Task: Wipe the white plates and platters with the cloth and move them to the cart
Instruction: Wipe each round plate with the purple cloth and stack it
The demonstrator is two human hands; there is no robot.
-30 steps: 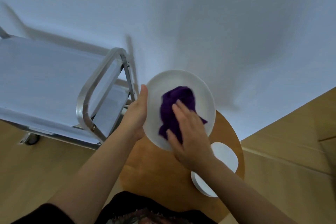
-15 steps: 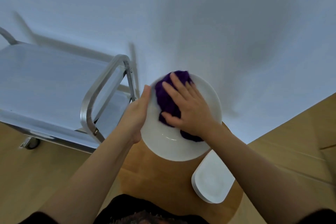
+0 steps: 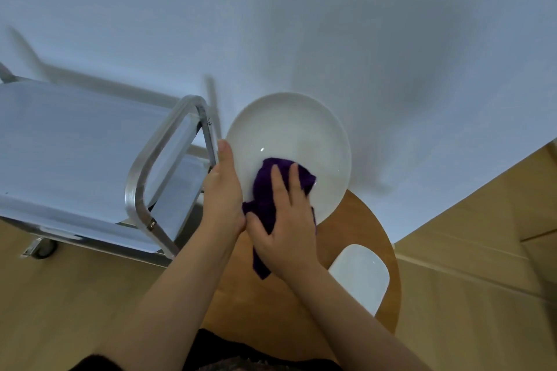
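Note:
A round white plate (image 3: 295, 132) is held up above the round wooden table (image 3: 355, 229), tilted towards me. My left hand (image 3: 223, 190) grips its left rim, thumb on the front edge. My right hand (image 3: 286, 220) presses a purple cloth (image 3: 268, 193) flat against the plate's lower left part; a tail of cloth hangs below the rim. A white rounded platter (image 3: 361, 274) lies on the table at the lower right, partly behind my right forearm.
A metal cart (image 3: 75, 153) with a flat pale top shelf and a tubular handle (image 3: 168, 141) stands to the left, close to the plate. A lower shelf shows under it. A white wall rises behind; wooden floor lies around.
My right hand and the cloth have slid from the plate's upper left down to its lower left edge. The plate stays in my left hand, raised slightly.

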